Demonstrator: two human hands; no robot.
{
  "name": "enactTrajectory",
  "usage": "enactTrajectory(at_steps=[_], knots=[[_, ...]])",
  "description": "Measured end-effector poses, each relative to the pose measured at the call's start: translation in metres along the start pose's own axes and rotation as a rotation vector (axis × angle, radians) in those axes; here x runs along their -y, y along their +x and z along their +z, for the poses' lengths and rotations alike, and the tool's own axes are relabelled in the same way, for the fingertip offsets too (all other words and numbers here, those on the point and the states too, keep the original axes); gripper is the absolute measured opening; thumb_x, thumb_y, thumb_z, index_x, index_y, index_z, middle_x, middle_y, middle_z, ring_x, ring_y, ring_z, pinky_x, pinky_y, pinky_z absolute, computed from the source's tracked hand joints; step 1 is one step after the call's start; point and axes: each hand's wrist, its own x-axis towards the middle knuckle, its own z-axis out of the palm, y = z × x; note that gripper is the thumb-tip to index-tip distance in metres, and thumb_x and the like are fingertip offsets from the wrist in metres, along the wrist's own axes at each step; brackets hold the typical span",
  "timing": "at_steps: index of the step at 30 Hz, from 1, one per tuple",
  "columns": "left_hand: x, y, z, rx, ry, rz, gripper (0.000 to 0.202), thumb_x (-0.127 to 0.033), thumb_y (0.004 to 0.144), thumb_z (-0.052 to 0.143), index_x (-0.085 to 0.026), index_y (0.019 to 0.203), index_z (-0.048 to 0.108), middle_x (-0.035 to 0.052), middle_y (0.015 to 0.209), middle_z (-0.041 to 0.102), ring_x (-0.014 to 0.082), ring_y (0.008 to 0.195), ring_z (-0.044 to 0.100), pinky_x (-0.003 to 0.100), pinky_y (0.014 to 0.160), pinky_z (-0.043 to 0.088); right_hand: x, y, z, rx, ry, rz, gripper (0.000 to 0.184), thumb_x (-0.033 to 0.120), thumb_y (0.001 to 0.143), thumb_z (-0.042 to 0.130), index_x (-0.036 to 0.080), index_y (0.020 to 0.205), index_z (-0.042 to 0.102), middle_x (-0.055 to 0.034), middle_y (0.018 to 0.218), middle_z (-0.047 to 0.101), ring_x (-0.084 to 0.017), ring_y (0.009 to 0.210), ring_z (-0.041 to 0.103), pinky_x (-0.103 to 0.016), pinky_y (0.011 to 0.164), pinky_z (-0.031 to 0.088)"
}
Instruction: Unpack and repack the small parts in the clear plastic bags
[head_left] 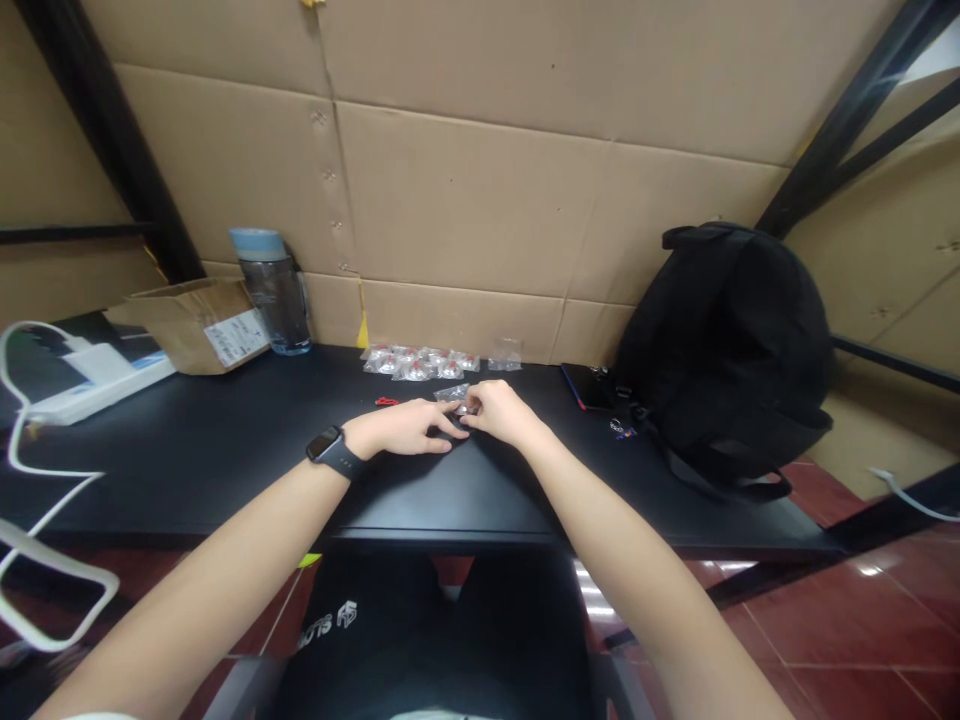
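Over the black desk, my right hand (501,412) is closed in a pinch at the edge of a small clear plastic bag (450,393). Something small and silvery shows under its fingertips, mostly hidden by them. My left hand (412,427), with a dark watch on the wrist, lies low beside the bag, fingers stretched out and the index fingertip close to the right fingers. Just behind the left hand is a small red piece (386,401). Farther back, several clear bags (414,366) with silvery and red items sit in rows, and a flat clear bag (505,356) lies to their right.
A black backpack (727,350) stands on the right, beside a phone (586,387) and a key ring (619,428). To the left are a water bottle (276,295), a brown paper bag (199,325) and a white power strip (105,385) with its cable. Cardboard (465,200) walls the back.
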Motion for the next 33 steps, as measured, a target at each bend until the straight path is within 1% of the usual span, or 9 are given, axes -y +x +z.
enactTrajectory(at_steps=[3, 8, 12, 17, 20, 24, 27, 30, 33], knots=[[-0.003, -0.001, -0.002, 0.017, 0.007, -0.022, 0.038, -0.035, 0.092, 0.064, -0.04, 0.13, 0.069, -0.0027, 0.165, 0.03, 0.0285, 0.137, 0.053, 0.035, 0.117, 0.036, 0.003, 0.001, 0.003, -0.054, -0.047, 0.044, 0.019, 0.028, 0.077, 0.081, 0.017, 0.08, 0.065, -0.0037, 0.084, 0.066, -0.014, 0.072, 0.06, -0.024, 0.066, 0.041], [-0.004, 0.0, -0.002, 0.024, 0.013, -0.022, 0.039, -0.035, 0.092, 0.063, -0.039, 0.131, 0.068, -0.0023, 0.166, 0.027, 0.0283, 0.139, 0.051, 0.034, 0.117, 0.037, 0.013, 0.0, 0.004, -0.066, -0.152, 0.107, 0.01, 0.025, 0.083, 0.07, 0.021, 0.089, 0.064, -0.0042, 0.095, 0.064, -0.016, 0.075, 0.062, -0.025, 0.064, 0.041], [-0.003, 0.0, -0.001, 0.021, 0.013, -0.016, 0.04, -0.036, 0.092, 0.063, -0.04, 0.132, 0.067, -0.0036, 0.166, 0.026, 0.0281, 0.139, 0.052, 0.034, 0.117, 0.036, 0.015, -0.003, -0.003, -0.073, -0.27, 0.118, 0.021, 0.033, 0.083, 0.073, 0.023, 0.099, 0.064, -0.0057, 0.106, 0.066, -0.021, 0.088, 0.064, -0.028, 0.065, 0.043], [-0.002, 0.0, 0.0, 0.004, -0.002, 0.008, 0.04, -0.036, 0.092, 0.064, -0.042, 0.131, 0.067, -0.0066, 0.166, 0.026, 0.0276, 0.138, 0.052, 0.033, 0.118, 0.036, 0.005, -0.005, -0.013, -0.038, -0.302, 0.144, 0.026, 0.043, 0.085, 0.075, 0.026, 0.101, 0.064, -0.0039, 0.107, 0.067, -0.021, 0.092, 0.066, -0.028, 0.068, 0.044], [-0.001, 0.0, 0.0, -0.003, -0.01, 0.01, 0.04, -0.037, 0.091, 0.064, -0.041, 0.131, 0.068, -0.0068, 0.166, 0.028, 0.0272, 0.14, 0.05, 0.033, 0.118, 0.035, 0.001, -0.004, -0.012, 0.009, -0.324, 0.166, 0.023, 0.039, 0.087, 0.074, 0.026, 0.103, 0.065, -0.0039, 0.107, 0.069, -0.023, 0.094, 0.067, -0.028, 0.069, 0.045], [0.003, 0.001, 0.003, -0.032, -0.018, 0.031, 0.038, -0.038, 0.09, 0.066, -0.039, 0.128, 0.07, -0.0049, 0.165, 0.032, 0.0272, 0.141, 0.049, 0.033, 0.118, 0.035, 0.004, -0.002, -0.006, 0.074, -0.333, 0.167, 0.019, 0.035, 0.094, 0.064, 0.027, 0.112, 0.064, -0.0059, 0.11, 0.072, -0.026, 0.1, 0.068, -0.031, 0.074, 0.048], [0.007, 0.001, 0.005, -0.04, -0.028, 0.056, 0.038, -0.038, 0.09, 0.066, -0.038, 0.128, 0.07, -0.0036, 0.164, 0.033, 0.0271, 0.141, 0.049, 0.034, 0.119, 0.035, 0.007, -0.002, -0.004, 0.079, -0.326, 0.149, 0.027, 0.031, 0.095, 0.059, 0.027, 0.122, 0.059, -0.0074, 0.116, 0.072, -0.026, 0.105, 0.068, -0.032, 0.078, 0.048], [0.01, 0.002, 0.006, -0.043, -0.043, 0.08, 0.037, -0.038, 0.09, 0.066, -0.037, 0.127, 0.071, -0.0029, 0.164, 0.034, 0.027, 0.143, 0.046, 0.034, 0.119, 0.034, 0.008, -0.003, -0.004, 0.081, -0.305, 0.116, 0.037, 0.037, 0.093, 0.062, 0.027, 0.128, 0.055, -0.008, 0.12, 0.072, -0.027, 0.106, 0.068, -0.032, 0.079, 0.048], [0.011, 0.003, 0.006, -0.052, -0.053, 0.087, 0.036, -0.038, 0.089, 0.068, -0.036, 0.125, 0.072, -0.0022, 0.164, 0.035, 0.0262, 0.143, 0.045, 0.034, 0.119, 0.034, 0.007, -0.002, -0.003, 0.085, -0.29, 0.111, 0.038, 0.044, 0.093, 0.062, 0.026, 0.125, 0.056, -0.0078, 0.12, 0.071, -0.026, 0.107, 0.068, -0.032, 0.08, 0.049]])
